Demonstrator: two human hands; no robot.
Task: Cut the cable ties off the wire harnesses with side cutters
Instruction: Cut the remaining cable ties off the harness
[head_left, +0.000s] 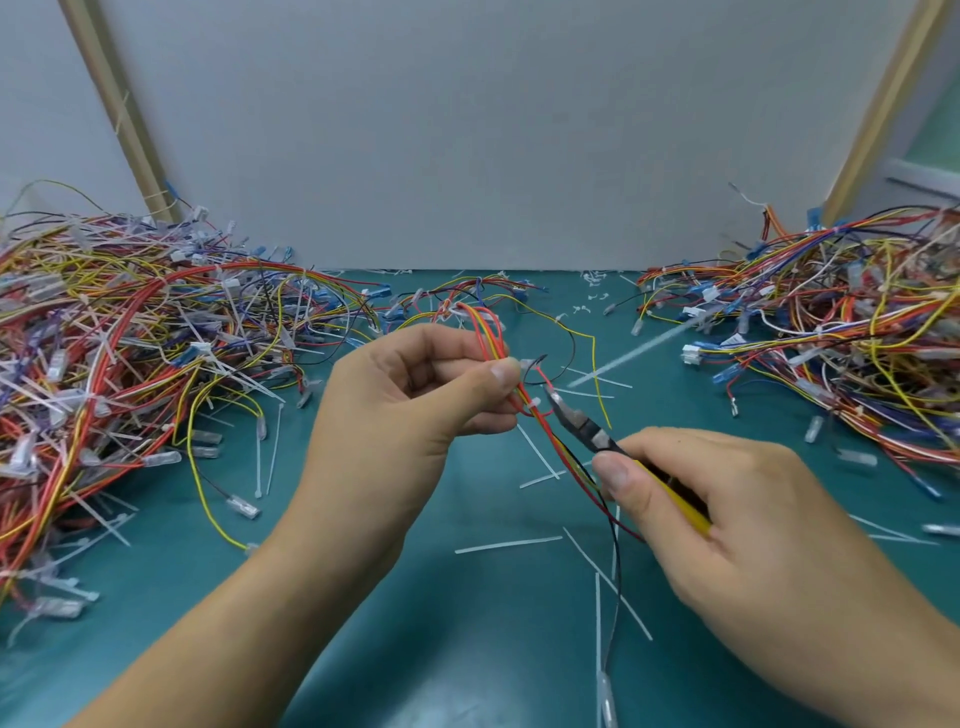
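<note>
Pinching a red-and-yellow wire harness (519, 395) above the green mat (467, 623), the left hand (395, 410) curls round it — the right hand (727, 509) grips the yellow-handled side cutters (597, 436), tips just beside a white cable tie (534, 402) on that harness.

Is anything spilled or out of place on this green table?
Only litter: white plastic cable-tie offcuts lie strewn across the teal mat, between the tangled coloured wire heaps left and right. Nothing looks damaged.
</note>
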